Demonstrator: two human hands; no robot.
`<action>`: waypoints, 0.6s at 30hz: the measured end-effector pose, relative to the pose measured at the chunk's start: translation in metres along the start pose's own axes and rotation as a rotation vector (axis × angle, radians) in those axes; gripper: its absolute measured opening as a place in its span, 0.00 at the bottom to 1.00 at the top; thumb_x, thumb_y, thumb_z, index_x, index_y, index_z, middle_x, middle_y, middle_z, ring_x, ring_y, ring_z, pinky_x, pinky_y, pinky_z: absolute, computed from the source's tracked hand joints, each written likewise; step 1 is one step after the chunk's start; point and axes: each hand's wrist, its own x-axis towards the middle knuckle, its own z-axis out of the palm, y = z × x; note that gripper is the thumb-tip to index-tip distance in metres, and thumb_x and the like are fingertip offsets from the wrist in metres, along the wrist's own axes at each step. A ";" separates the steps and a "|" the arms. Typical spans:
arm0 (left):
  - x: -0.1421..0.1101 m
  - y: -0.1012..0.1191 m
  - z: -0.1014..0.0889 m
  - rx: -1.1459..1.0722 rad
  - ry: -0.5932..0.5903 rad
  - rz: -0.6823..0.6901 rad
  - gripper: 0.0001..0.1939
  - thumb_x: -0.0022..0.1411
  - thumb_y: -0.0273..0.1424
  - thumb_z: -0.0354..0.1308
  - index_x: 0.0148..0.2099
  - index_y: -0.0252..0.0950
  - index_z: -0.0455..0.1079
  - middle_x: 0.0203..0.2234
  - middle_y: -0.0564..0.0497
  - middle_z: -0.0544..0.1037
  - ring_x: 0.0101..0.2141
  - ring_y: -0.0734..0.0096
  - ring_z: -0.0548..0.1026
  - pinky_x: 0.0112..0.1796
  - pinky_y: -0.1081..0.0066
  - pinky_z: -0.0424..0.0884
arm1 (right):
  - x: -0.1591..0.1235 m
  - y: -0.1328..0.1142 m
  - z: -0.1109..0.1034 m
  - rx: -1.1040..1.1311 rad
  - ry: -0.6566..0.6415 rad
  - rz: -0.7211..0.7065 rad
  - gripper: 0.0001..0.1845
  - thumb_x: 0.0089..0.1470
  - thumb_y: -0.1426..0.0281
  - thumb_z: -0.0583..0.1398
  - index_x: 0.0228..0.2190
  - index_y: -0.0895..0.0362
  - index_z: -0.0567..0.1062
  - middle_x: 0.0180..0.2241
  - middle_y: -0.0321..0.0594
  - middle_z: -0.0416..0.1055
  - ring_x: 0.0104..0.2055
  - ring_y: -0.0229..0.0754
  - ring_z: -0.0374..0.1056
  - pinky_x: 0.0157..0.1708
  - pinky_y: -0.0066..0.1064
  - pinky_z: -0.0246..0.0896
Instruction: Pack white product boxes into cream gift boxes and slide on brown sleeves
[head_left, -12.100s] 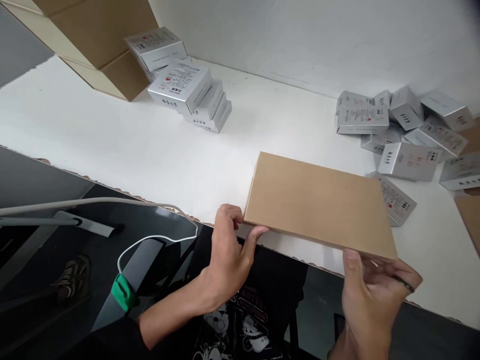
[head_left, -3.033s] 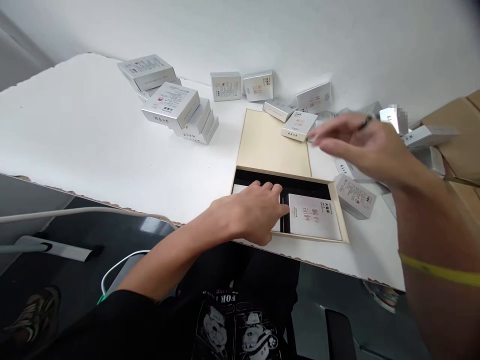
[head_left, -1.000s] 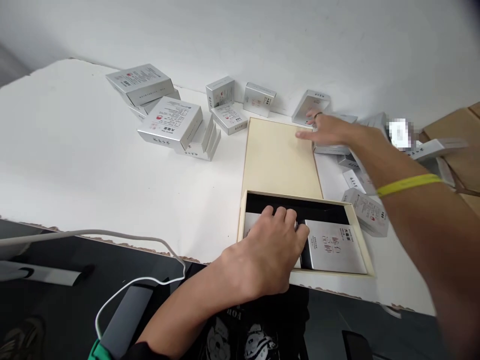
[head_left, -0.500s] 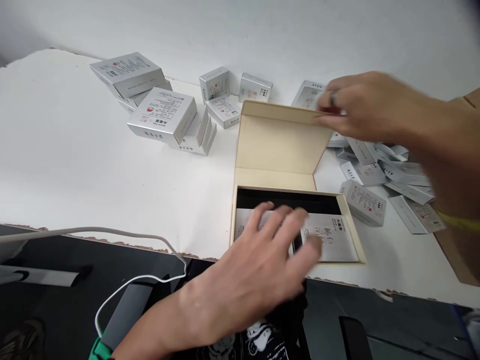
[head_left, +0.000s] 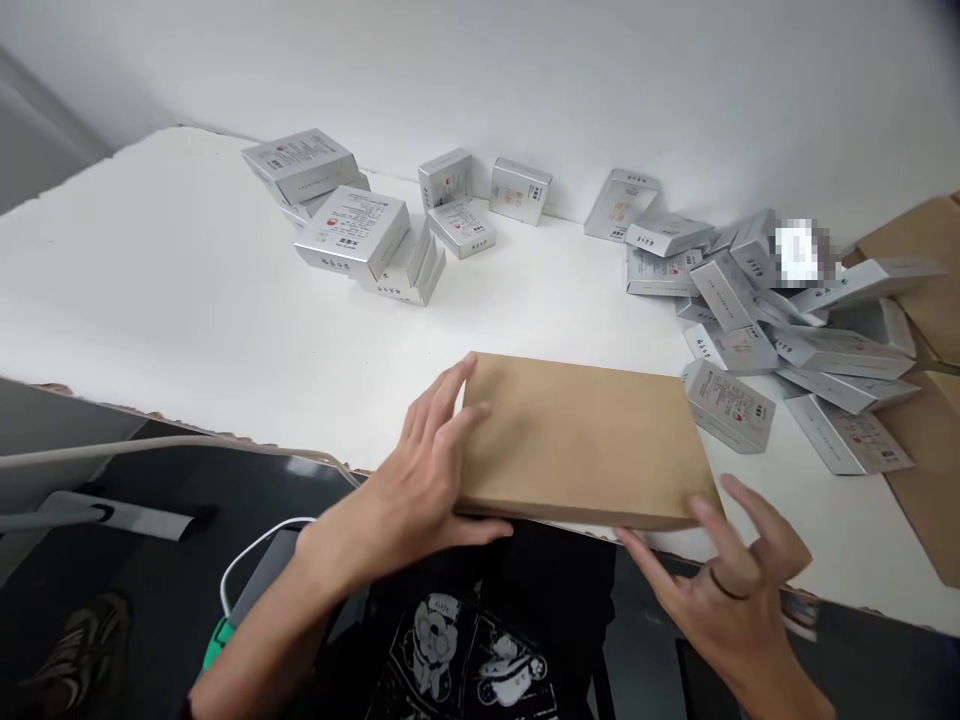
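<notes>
A closed brown cardboard gift box [head_left: 581, 430] lies at the table's front edge, its plain lid facing up. My left hand [head_left: 420, 475] wraps round its left end, fingers on the far left corner and lid, thumb under the front edge. At the opposite end, my right hand [head_left: 735, 585] grips the near right corner, thumb against the front side and fingers over the top and right side. A ring shows on one finger of that hand. The box's contents are hidden under the lid.
Small silver boxes [head_left: 739, 350] lie in a loose heap at the right, one touching near the gift box. A leaning stack of silver boxes [head_left: 356, 230] stands back left. Several more stand along the wall. An open carton [head_left: 930, 450] sits far right. A white cable [head_left: 187, 440] crosses at lower left.
The gift box's lid was raised with silver packs showing inside; now it is closed. My right hand came down from the lid's edge to the right end, and my left hand moved to the left end.
</notes>
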 end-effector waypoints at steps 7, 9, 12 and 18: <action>0.025 -0.017 -0.018 -0.045 -0.268 -0.139 0.70 0.47 0.44 0.80 0.73 0.39 0.30 0.73 0.23 0.31 0.73 0.30 0.39 0.65 0.33 0.58 | -0.013 -0.011 0.033 0.339 0.145 0.302 0.58 0.47 0.67 0.75 0.69 0.54 0.51 0.65 0.61 0.53 0.67 0.62 0.56 0.61 0.66 0.60; 0.026 -0.018 -0.016 -0.072 -0.274 -0.133 0.68 0.47 0.40 0.80 0.72 0.38 0.31 0.72 0.22 0.35 0.73 0.31 0.42 0.66 0.37 0.59 | -0.015 -0.018 0.032 0.420 0.153 0.324 0.58 0.47 0.69 0.75 0.69 0.53 0.50 0.66 0.61 0.53 0.66 0.61 0.59 0.59 0.66 0.64; 0.025 -0.016 -0.011 -0.115 -0.273 -0.121 0.60 0.47 0.37 0.79 0.67 0.38 0.38 0.71 0.23 0.37 0.73 0.33 0.41 0.65 0.42 0.63 | -0.019 -0.028 0.027 0.528 0.100 0.447 0.54 0.53 0.69 0.71 0.71 0.54 0.47 0.65 0.63 0.54 0.64 0.61 0.63 0.55 0.64 0.69; -0.002 0.000 0.008 -0.257 -0.176 -0.143 0.68 0.39 0.40 0.82 0.68 0.43 0.35 0.68 0.27 0.39 0.72 0.33 0.34 0.64 0.41 0.64 | -0.042 -0.048 0.017 0.684 0.130 0.703 0.46 0.62 0.54 0.58 0.73 0.43 0.43 0.70 0.53 0.54 0.69 0.68 0.57 0.50 0.68 0.71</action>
